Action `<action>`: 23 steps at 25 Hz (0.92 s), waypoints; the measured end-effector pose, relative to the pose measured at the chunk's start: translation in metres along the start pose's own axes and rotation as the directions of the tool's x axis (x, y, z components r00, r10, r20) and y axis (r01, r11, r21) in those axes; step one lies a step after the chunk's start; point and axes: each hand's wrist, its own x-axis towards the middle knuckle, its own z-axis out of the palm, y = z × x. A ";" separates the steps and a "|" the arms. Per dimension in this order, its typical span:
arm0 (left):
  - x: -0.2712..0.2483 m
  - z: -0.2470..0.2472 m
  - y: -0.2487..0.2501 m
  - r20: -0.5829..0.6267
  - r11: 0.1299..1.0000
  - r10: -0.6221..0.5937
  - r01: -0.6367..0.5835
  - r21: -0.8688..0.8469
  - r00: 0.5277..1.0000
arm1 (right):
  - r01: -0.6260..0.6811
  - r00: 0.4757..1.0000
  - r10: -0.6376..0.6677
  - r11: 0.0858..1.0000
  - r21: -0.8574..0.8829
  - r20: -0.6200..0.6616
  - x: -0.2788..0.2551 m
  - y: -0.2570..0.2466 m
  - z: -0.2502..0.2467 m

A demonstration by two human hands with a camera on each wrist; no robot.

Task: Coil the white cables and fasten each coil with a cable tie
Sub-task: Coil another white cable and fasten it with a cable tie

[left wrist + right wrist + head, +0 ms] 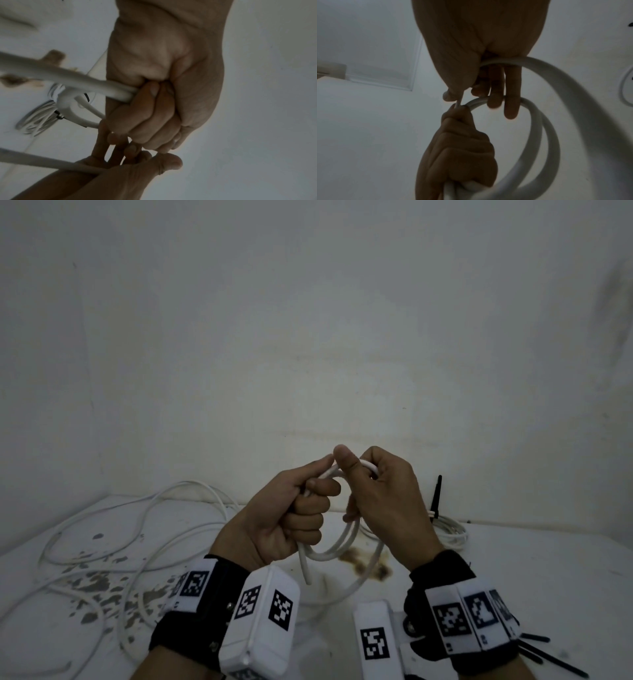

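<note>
Both hands hold one white cable (pixel 329 556) above the table (pixel 513 577), wound into a small loop of about two turns. My left hand (pixel 308 508) is a fist gripping the loop's left side; the cable's cut end (pixel 306 577) sticks out below it. My right hand (pixel 363 474) pinches the top of the loop between thumb and curled fingers, touching the left hand. In the left wrist view the left hand (pixel 154 108) clamps the cable (pixel 68 75). The right wrist view shows the right hand's fingers (pixel 511 105) hooked through the loop (pixel 547 135).
The rest of the loose white cable (pixel 137 508) sprawls over the table's left side. A finished coil (pixel 448 529) with a black tie (pixel 437 491) lies at the back right. Several black cable ties (pixel 548 659) lie at the near right. A brown stain (pixel 366 563) marks the middle.
</note>
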 end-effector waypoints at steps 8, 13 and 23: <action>0.012 -0.006 -0.004 0.306 0.975 0.000 0.068 -0.211 0.952 | -0.037 0.999 0.035 0.967 0.253 0.009 0.002 0.007 -0.004; 0.010 0.007 -0.005 0.037 0.998 -0.029 0.031 -0.046 0.999 | -0.036 0.999 0.033 0.984 0.176 0.019 0.000 0.006 -0.015; 0.010 0.010 -0.011 -0.064 0.998 -0.048 0.051 0.041 0.997 | -0.043 0.996 0.053 0.989 0.141 -0.065 0.001 0.004 -0.019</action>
